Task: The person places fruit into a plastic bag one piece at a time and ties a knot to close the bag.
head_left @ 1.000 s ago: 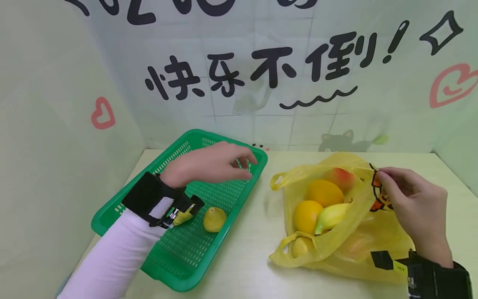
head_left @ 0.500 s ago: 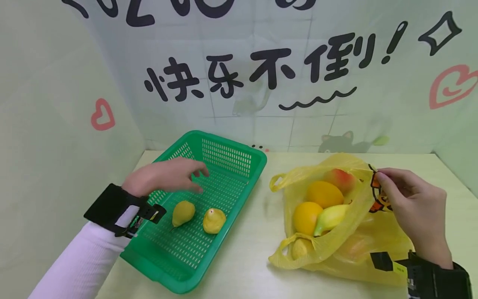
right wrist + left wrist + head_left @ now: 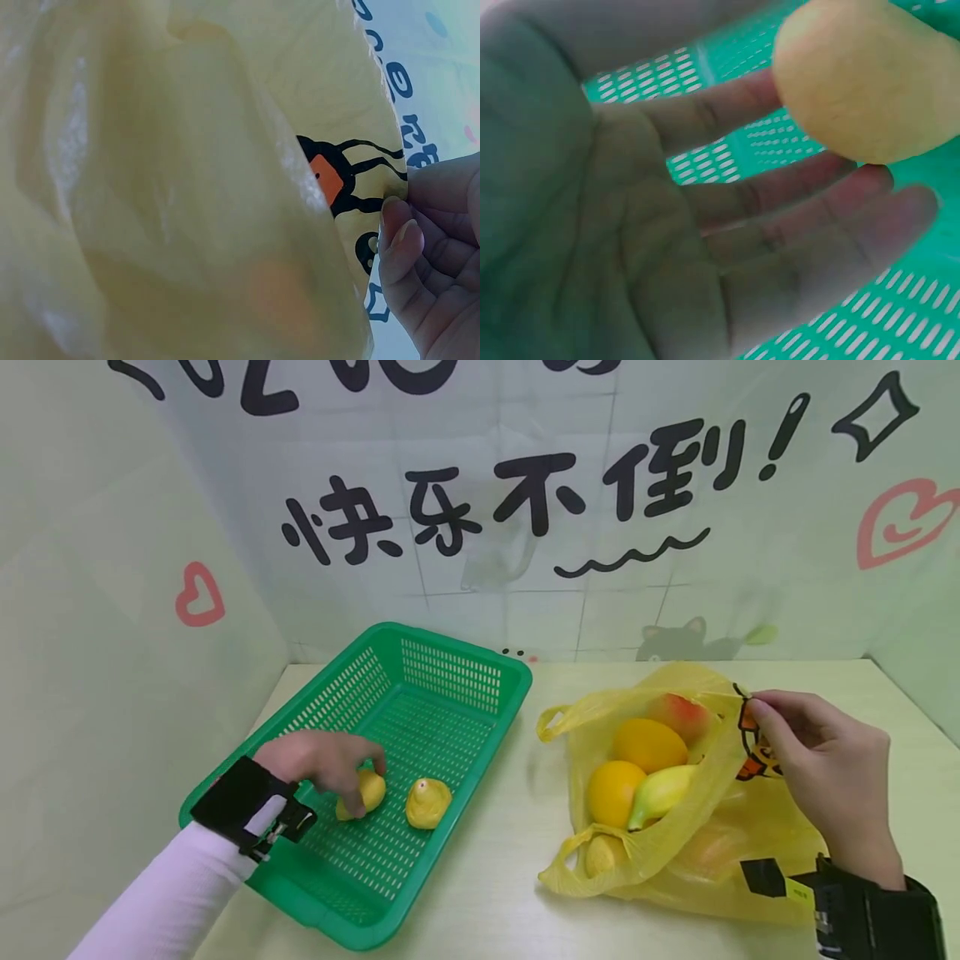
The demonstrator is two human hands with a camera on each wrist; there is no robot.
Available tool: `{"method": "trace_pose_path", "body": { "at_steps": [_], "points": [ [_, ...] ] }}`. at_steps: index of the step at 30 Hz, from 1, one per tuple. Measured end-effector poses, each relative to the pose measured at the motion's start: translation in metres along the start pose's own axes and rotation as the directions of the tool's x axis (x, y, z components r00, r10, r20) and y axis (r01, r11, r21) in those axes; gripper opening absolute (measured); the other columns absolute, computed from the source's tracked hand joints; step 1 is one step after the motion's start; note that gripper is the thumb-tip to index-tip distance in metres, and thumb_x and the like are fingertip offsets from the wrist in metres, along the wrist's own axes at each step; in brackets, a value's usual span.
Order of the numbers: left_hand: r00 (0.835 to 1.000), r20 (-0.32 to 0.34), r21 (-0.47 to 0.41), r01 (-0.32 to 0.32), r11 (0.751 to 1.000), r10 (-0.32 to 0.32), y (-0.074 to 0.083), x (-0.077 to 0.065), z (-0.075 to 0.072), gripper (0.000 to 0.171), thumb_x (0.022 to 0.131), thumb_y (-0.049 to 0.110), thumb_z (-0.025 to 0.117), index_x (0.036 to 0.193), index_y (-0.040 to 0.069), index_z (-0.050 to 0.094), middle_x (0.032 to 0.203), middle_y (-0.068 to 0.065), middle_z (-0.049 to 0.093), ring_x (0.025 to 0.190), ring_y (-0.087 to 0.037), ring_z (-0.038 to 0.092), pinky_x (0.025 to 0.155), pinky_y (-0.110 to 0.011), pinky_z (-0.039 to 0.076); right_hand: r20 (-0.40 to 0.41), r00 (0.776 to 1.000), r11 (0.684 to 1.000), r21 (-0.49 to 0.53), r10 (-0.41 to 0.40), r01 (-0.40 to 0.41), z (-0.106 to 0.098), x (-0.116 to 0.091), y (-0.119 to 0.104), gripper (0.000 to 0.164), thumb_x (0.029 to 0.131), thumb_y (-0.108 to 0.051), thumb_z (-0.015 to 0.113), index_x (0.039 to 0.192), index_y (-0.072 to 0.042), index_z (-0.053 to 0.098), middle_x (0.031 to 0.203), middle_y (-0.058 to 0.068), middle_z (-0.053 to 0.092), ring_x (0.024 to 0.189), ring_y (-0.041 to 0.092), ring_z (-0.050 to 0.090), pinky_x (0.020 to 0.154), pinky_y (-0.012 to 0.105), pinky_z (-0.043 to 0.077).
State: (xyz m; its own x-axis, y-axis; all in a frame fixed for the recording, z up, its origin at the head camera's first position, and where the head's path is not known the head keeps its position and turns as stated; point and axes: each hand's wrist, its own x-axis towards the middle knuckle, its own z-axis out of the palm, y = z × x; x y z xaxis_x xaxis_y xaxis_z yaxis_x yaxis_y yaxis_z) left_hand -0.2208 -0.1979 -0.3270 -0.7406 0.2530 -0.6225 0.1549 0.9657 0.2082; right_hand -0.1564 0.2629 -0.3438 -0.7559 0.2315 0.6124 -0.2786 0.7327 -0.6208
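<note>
My left hand (image 3: 330,764) reaches down into the green basket (image 3: 480,797), thumb and fingers on either side of a yellow pear (image 3: 371,789). Seen from the left wrist, the fingers are long and only slightly bent, and the pear (image 3: 870,82) lies at their tips. A second yellow pear (image 3: 428,803) rests on the basket floor to the right. My right hand (image 3: 828,768) pinches the rim of a yellow plastic bag (image 3: 750,852) between thumb and fingers, holding its mouth open. The right wrist view has the bag's edge (image 3: 375,247) at the fingertips.
Inside the bag lie a red-orange peach (image 3: 681,717), two orange round fruits, one an orange (image 3: 615,793), a banana (image 3: 662,793) and a pale yellow piece (image 3: 604,856). The pale table (image 3: 495,877) ends at a printed back wall (image 3: 525,610).
My left hand has moved left and down from above the basket's far right part to the left pear. The right hand still holds the bag's rim in nearly the same place.
</note>
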Motion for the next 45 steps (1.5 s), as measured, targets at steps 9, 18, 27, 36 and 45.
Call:
{"method": "trace_pose_path", "body": {
  "at_steps": [9, 18, 27, 36, 45],
  "points": [
    [1.0, -0.024, -0.032, 0.001, 0.999, -0.002, 0.001, 0.015, 0.011, 0.042, 0.077, 0.002, 0.081, 0.113, 0.012, 0.061, 0.104, -0.008, 0.057, 0.083, -0.02, 0.06, 0.069, -0.031, 0.058, -0.005, 1.0, 1.0, -0.002, -0.005, 0.005, 0.0, 0.001, -0.001, 0.018, 0.091, -0.01, 0.069, 0.106, -0.001, 0.074, 0.086, -0.042, 0.054, 0.071, -0.019, 0.052, 0.067, -0.002, 0.041],
    [1.0, 0.0, -0.002, 0.013, 1.0, -0.013, 0.006, 0.022, 0.013, 0.043, 0.074, 0.003, 0.083, 0.11, 0.012, 0.062, 0.104, -0.007, 0.055, 0.085, -0.021, 0.059, 0.068, -0.03, 0.059, -0.004, 1.0, 1.0, 0.011, -0.012, 0.012, -0.001, 0.001, 0.0, 0.018, 0.091, -0.009, 0.069, 0.106, 0.0, 0.074, 0.085, -0.04, 0.057, 0.071, -0.02, 0.053, 0.068, -0.002, 0.041],
    [0.999, -0.017, -0.005, -0.031, 1.0, 0.031, 0.005, 0.021, 0.009, 0.045, 0.075, 0.005, 0.083, 0.115, 0.01, 0.064, 0.105, -0.007, 0.058, 0.085, -0.02, 0.06, 0.067, -0.03, 0.059, -0.006, 1.0, 1.0, 0.021, -0.017, 0.018, -0.001, 0.002, 0.001, 0.018, 0.091, -0.009, 0.07, 0.106, 0.0, 0.074, 0.086, -0.045, 0.053, 0.071, -0.02, 0.053, 0.068, -0.002, 0.041],
    [0.977, -0.131, 0.035, -0.165, 0.986, 0.168, 0.006, 0.013, -0.015, 0.043, 0.086, 0.022, 0.077, 0.123, 0.007, 0.06, 0.105, -0.009, 0.063, 0.087, -0.02, 0.057, 0.073, -0.031, 0.05, -0.007, 0.999, 0.999, 0.033, -0.033, 0.033, -0.001, 0.003, -0.002, 0.018, 0.09, -0.007, 0.07, 0.105, 0.001, 0.074, 0.087, -0.045, 0.055, 0.073, -0.021, 0.053, 0.07, -0.003, 0.041],
    [0.894, -0.348, -0.005, -0.303, 0.953, 0.283, 0.016, -0.006, -0.033, 0.047, 0.087, 0.025, 0.076, 0.123, 0.003, 0.053, 0.118, -0.013, 0.063, 0.097, -0.025, 0.063, 0.077, -0.032, 0.054, 0.002, 1.0, 0.999, 0.033, -0.009, 0.009, -0.003, 0.001, -0.002, 0.018, 0.091, -0.01, 0.07, 0.105, 0.0, 0.074, 0.086, -0.043, 0.056, 0.072, -0.02, 0.054, 0.069, -0.002, 0.042]
  ]
}}
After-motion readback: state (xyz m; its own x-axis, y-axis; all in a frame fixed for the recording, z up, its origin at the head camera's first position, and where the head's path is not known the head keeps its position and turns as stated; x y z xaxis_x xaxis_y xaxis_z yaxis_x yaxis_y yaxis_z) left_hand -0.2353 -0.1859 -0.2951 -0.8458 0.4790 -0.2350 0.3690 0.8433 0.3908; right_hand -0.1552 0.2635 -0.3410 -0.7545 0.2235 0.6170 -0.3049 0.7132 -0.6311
